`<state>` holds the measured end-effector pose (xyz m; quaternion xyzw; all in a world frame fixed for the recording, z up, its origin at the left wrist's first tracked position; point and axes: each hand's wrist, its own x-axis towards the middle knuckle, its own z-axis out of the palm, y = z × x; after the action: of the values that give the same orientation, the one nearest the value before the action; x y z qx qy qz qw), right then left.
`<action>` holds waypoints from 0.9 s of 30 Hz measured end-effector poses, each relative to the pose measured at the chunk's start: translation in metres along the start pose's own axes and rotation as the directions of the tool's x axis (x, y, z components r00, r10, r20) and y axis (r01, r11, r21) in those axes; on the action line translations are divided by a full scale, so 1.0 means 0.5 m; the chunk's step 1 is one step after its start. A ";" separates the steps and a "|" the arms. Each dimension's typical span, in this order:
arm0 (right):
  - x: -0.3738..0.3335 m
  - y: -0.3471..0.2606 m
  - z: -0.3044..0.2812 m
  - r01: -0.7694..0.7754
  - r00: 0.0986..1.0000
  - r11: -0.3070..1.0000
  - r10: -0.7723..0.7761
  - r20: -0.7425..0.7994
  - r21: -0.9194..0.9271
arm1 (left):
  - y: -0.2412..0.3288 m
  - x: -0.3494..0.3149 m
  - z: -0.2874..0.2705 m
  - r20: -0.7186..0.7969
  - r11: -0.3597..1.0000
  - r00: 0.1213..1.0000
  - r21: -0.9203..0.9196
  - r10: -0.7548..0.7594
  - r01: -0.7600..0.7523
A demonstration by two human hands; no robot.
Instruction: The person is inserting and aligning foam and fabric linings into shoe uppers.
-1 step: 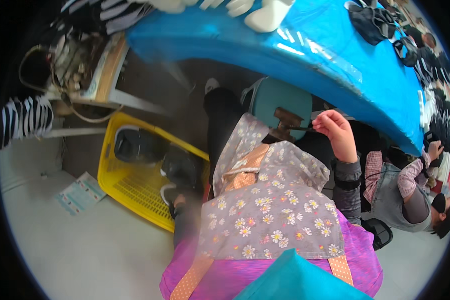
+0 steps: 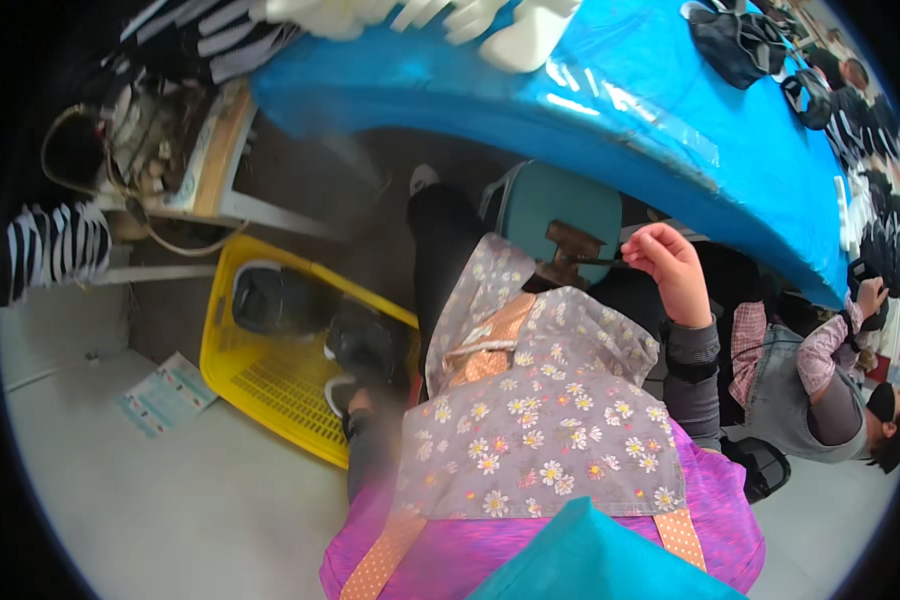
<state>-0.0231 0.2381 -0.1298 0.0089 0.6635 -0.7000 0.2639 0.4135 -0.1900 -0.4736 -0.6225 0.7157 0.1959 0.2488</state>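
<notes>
A thin dark rod (image 2: 598,262) runs from a brown, block-like piece (image 2: 575,242) to the fingertips of my right hand (image 2: 667,268). My fingers curl together there, but the rod's tip is lost against them, so I cannot tell whether I pinch it or merely touch it. The brown piece overlaps a teal seat (image 2: 540,205) in view; whether it rests on it, I cannot tell. Its lower end is hidden behind my flowered apron (image 2: 560,420).

My left hand (image 2: 360,401) hangs at the yellow basket (image 2: 270,400), beside a dark shoe with a pale edge (image 2: 339,393). Just a patch of skin shows, fingers hidden, so that grip I cannot tell either. The other dark shoes (image 2: 270,297) in the basket are blurred. Overhead, the blue-covered table (image 2: 450,95) carries white pieces (image 2: 530,38) cut off by the frame's upper edge.
</notes>
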 end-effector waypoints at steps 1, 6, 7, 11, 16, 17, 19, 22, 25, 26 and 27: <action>-0.006 -0.003 -0.006 0.034 0.999 0.999 -0.034 -0.002 0.003 | 0.034 0.007 -0.036 -0.006 0.997 0.997 0.001 0.075 -0.075; -0.030 -0.017 -0.026 0.164 0.981 0.986 -0.159 -0.111 0.038 | 0.253 -0.040 -0.251 -0.138 0.853 0.855 -0.090 0.500 -0.514; -0.031 -0.012 -0.030 0.191 0.976 0.980 -0.184 -0.115 0.048 | 0.314 -0.079 -0.303 -0.198 0.794 0.798 -0.122 0.569 -0.596; -0.042 -0.010 -0.054 0.204 0.963 0.978 -0.192 -0.187 0.042 | 0.619 -0.268 -0.496 -0.319 0.255 0.417 -0.444 0.851 -0.859; -0.013 -0.063 -0.020 0.279 0.960 0.956 -0.279 0.012 -0.091 | 0.945 -0.502 -0.646 -0.647 -0.248 -0.175 -0.023 0.742 -0.968; -0.002 -0.073 -0.009 0.299 0.954 0.944 -0.293 0.068 -0.136 | 0.990 -0.528 -0.666 -0.680 -0.256 -0.283 0.142 0.677 -0.956; 0.016 -0.075 0.004 0.327 0.943 0.939 -0.317 0.101 -0.108 | 1.066 -0.588 -0.681 -0.685 -0.252 -0.319 0.199 0.655 -0.947; 0.028 -0.083 0.026 0.382 0.924 0.886 -0.361 0.125 -0.263 | 1.150 -0.632 -0.699 -0.591 -0.015 -0.468 0.611 0.656 -0.792; 0.058 -0.130 0.079 0.423 0.906 0.794 -0.377 0.192 -0.437 | 1.206 -0.536 -0.731 -0.517 0.019 -0.354 0.583 0.780 -0.812; 0.083 -0.139 0.087 0.574 0.805 0.599 -0.539 0.250 -0.558 | 1.219 -0.527 -0.732 -0.582 -0.010 -0.391 0.550 0.713 -0.835; 0.104 -0.155 0.099 0.671 0.673 0.358 -0.662 0.330 -0.650 | 1.228 -0.519 -0.737 -0.573 -0.028 -0.409 0.557 0.710 -0.830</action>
<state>-0.0805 0.1718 -0.0711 -0.3696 0.8267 -0.4201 -0.0584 -0.2083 -0.1104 -0.0413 0.0717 0.9270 0.0569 -0.3638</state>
